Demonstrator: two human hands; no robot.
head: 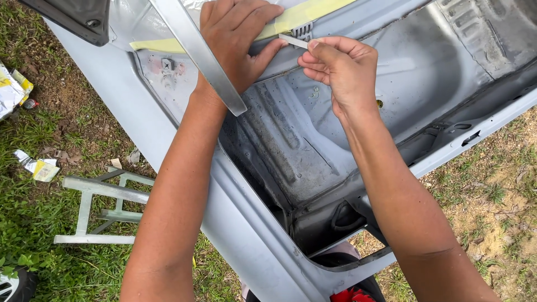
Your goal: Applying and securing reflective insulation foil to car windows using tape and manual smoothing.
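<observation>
My left hand [238, 39] lies flat, fingers together, pressing a strip of yellow masking tape [305, 14] onto the edge of a grey primed car body shell [302, 140]. My right hand [341, 67] pinches the loose end of a narrow pale tape strip [293, 40] between thumb and forefinger, just right of my left thumb. More yellow tape [159, 46] shows left of my left wrist. A grey metal bar [201, 53] crosses in front of my left wrist.
A pale green metal stand [103, 207] sits on the grass at left. Crumpled paper scraps [36, 168] and wrapping [11, 89] lie on the ground. A dark panel corner [78, 19] is at top left. A red object [349, 295] shows at the bottom.
</observation>
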